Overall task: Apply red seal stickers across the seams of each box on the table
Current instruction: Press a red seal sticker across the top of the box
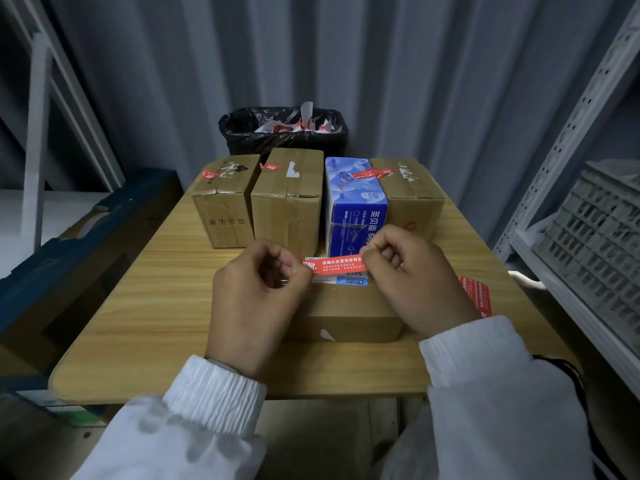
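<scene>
A red seal sticker [337, 264] is stretched flat between my two hands, just above the far edge of a low brown cardboard box [346, 313] at the table's front. My left hand [256, 292] pinches the sticker's left end and my right hand [415, 282] pinches its right end. Behind stands a row of boxes: a brown box [225, 202] at the left, a taller brown box [287, 199], a blue printed box [356, 202] and another brown box [412, 192]. Each box in the row carries a red sticker on top.
A sheet of red stickers [479, 296] lies at the wooden table's [138, 306] right edge. A black-bagged bin [282, 131] full of backing paper stands behind the table. A grey crate [595, 216] sits on metal shelving at the right.
</scene>
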